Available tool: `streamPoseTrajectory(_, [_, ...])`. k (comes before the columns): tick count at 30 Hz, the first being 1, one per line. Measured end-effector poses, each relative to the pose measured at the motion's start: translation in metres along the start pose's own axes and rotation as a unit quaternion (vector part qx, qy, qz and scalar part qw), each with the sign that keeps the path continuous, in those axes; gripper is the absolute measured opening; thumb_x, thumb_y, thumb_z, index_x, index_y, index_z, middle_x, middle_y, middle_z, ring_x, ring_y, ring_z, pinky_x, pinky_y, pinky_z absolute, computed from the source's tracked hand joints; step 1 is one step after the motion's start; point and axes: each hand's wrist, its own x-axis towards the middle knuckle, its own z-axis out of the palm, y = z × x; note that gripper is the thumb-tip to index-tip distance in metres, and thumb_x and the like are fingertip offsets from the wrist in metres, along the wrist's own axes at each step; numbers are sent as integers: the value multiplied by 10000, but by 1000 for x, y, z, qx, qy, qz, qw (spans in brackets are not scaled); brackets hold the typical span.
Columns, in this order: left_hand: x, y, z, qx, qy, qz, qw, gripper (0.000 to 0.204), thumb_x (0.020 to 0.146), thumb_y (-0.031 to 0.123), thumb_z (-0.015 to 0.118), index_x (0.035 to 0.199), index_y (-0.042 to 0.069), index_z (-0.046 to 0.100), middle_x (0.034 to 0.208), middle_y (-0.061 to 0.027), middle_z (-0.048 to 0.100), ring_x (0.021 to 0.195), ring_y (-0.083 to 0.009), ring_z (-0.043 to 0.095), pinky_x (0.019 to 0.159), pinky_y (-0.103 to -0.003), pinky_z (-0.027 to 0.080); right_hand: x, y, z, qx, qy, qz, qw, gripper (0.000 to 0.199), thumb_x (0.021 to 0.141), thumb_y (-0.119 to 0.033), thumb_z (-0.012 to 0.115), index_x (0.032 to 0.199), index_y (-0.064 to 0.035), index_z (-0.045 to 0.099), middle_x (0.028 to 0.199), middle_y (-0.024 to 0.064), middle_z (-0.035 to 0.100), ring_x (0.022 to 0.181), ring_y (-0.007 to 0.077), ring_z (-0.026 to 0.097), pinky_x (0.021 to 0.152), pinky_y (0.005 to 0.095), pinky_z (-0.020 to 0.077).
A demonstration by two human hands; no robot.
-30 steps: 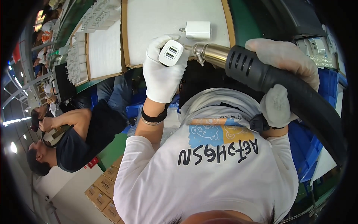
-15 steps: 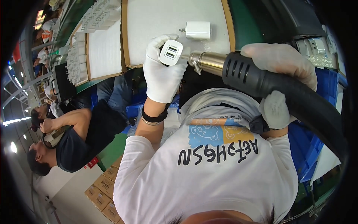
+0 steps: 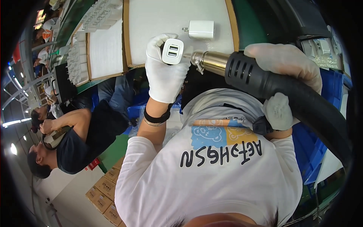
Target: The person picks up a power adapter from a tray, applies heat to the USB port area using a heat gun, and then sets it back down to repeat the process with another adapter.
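Note:
In a white glove, my left hand [image 3: 166, 81] grips a white two-port USB charger [image 3: 172, 52], its port face turned up toward me. My gloved right hand [image 3: 285, 64] is wrapped round the black handle of a hot air gun [image 3: 247, 72]. The gun's brass-coloured nozzle points left, its tip close beside the charger; whether they touch I cannot tell. Beyond my hands, a second white charger [image 3: 201, 29] lies on its side on a white board [image 3: 159, 19], with its metal prongs facing left.
Several white chargers [image 3: 77, 60] stand in rows at the left, beside a smaller white tray [image 3: 106, 49]. The thick black hose [image 3: 321, 117] curves down at my right, over blue bins [image 3: 308, 155]. A co-worker in dark clothes [image 3: 89, 140] sits at left, near stacked cardboard boxes [image 3: 104, 193].
My left hand has lifted the charger very slightly and tilted it a little, so its port face sits straighter. The hot air gun and my right hand have stayed nearly still.

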Motion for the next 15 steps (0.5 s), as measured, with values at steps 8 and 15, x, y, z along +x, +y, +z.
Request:
streamPoseTrajectory(8, [-2,-4,1,3,10,15,1000,475,650,46,746,1027,53,457,964,-45,532,837,-104,528,738,-220,451,2,-6,0,21,-6,36,999,459,697,-310,722,957,29,553,951,229,601,866,287,605,772,364,485])
streamPoseTrajectory(15, [0,-1,2,-43,2,-3,999,475,639,14,727,1026,52,454,962,-48,534,837,-108,532,743,-225,452,-2,-3,1,-11,-14,4,1000,460,693,-315,715,958,24,553,962,231,597,868,293,603,778,374,485])
